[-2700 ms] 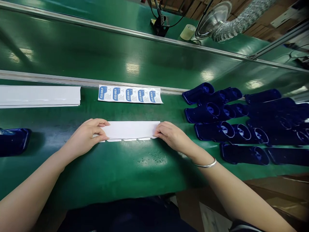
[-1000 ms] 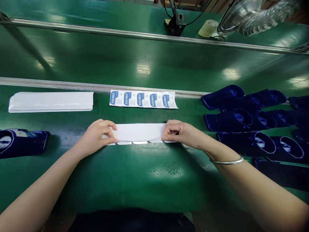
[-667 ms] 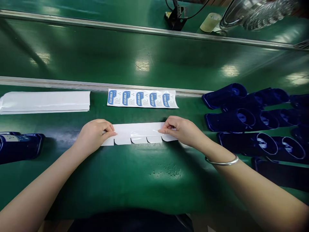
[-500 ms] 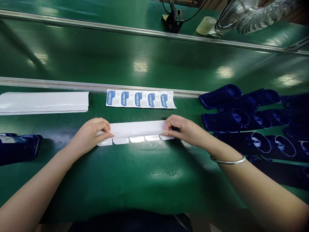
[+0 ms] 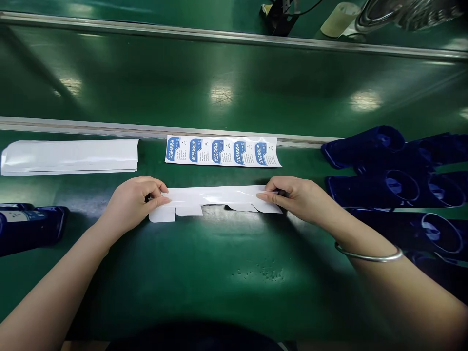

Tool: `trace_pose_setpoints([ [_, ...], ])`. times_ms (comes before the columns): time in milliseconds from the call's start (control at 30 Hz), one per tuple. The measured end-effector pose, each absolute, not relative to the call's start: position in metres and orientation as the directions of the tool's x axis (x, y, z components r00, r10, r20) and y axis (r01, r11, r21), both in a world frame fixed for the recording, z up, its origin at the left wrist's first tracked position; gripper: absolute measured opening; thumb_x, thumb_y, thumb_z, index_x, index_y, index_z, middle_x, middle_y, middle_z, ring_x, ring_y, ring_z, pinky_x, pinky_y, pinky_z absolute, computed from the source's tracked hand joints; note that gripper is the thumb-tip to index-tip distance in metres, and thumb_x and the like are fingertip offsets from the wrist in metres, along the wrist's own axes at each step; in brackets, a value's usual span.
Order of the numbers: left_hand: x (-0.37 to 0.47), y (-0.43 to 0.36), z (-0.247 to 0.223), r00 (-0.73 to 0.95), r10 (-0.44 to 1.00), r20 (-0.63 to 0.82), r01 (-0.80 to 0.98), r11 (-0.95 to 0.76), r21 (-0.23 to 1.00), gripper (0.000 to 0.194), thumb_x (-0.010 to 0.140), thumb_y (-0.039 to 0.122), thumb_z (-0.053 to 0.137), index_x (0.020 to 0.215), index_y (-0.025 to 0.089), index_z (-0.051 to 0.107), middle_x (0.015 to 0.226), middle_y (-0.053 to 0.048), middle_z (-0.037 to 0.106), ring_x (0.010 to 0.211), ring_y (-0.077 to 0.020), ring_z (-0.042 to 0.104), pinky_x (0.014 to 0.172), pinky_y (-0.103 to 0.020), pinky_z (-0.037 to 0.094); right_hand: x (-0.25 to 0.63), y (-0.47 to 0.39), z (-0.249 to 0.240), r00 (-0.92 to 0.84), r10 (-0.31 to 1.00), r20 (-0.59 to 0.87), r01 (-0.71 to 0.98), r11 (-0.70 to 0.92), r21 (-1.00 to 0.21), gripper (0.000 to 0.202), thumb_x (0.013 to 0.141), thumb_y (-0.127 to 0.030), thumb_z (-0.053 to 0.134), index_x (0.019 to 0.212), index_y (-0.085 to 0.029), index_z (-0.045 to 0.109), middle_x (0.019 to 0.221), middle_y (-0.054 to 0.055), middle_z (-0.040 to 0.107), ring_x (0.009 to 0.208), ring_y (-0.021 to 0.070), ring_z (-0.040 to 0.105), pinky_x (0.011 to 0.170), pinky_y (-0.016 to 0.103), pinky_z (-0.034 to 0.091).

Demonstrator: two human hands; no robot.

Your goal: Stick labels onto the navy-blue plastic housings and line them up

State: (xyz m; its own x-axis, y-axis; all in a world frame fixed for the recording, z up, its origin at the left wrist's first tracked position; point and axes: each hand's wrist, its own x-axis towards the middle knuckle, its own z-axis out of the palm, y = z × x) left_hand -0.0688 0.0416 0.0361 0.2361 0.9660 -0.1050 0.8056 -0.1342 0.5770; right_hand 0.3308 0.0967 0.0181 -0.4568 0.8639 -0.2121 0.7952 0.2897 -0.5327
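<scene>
In the head view, a white strip [image 5: 215, 195] runs left to right over the near part of the green worktop [image 5: 204, 292], between the two hands. The left hand [image 5: 134, 199] pinches its left end between thumb and fingers; the right hand [image 5: 297, 197] grips its right end the same way. Holding both ends probably lets the strip be drawn flat and steered evenly. Its near edge is cut into rounded flaps [image 5: 162, 215] that point toward the person, with a gap at the middle where none shows, perhaps because the strip bows there. Whether its middle touches the surface I cannot tell.

On the far side, just beyond the strip, a sheet of blue-and-white labels [image 5: 223, 152] lies printed side up, its right end curling, likely put there to be readable and within reach. To its left, folded or layered white sheets [image 5: 71, 155] are piled beside the metal rail [image 5: 153, 132], apparently out of the hands' way.

Dark blue housings [image 5: 369, 190] stand close together in rows at the right, seemingly grouped to save room; another blue housing [image 5: 34, 229], with a pale label on it, sits apart at the left edge, partly out of view.
</scene>
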Motion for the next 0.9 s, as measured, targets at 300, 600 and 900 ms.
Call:
trace_pose_setpoints([
  [300,-0.063,0.043,0.037,0.161,0.981,-0.112,0.843,-0.078,0.533,0.025,0.090,0.039,0.063,0.072,0.022,0.064,0.104,0.000,0.077,0.086,-0.0188,0.068,0.071,-0.031,0.046,0.314,0.107,0.024,-0.331,0.892,-0.309,0.846,0.136,-0.516,0.032,0.083,-0.051,0.067,0.069,-0.023,0.063,0.066,0.001,0.063,0.062,0.0183,0.052,0.057,0.030,0.031],
  [600,-0.090,0.028,0.022,0.320,0.947,-0.013,0.350,-0.105,0.931,0.065,0.089,0.061,0.064,0.143,0.028,0.049,0.144,-0.012,0.060,0.124,-0.0282,0.063,0.108,-0.045,0.046,0.333,0.098,0.030,-0.384,0.847,-0.369,0.489,-0.153,-0.859,0.058,0.067,-0.075,0.078,0.072,-0.018,0.067,0.071,0.001,0.061,0.070,0.0157,0.051,0.068,0.030,0.040],
  [900,-0.060,0.014,0.016,0.212,0.974,0.075,0.253,-0.129,0.959,0.086,0.086,0.030,0.074,0.158,0.040,0.028,0.157,-0.009,0.041,0.096,-0.0143,0.069,0.100,-0.040,0.056,0.356,0.098,0.032,-0.329,0.890,-0.317,0.564,-0.084,-0.821,0.065,0.073,-0.081,0.067,0.078,-0.017,0.073,0.081,0.014,0.074,0.069,0.0237,0.066,0.060,0.035,0.052],
])
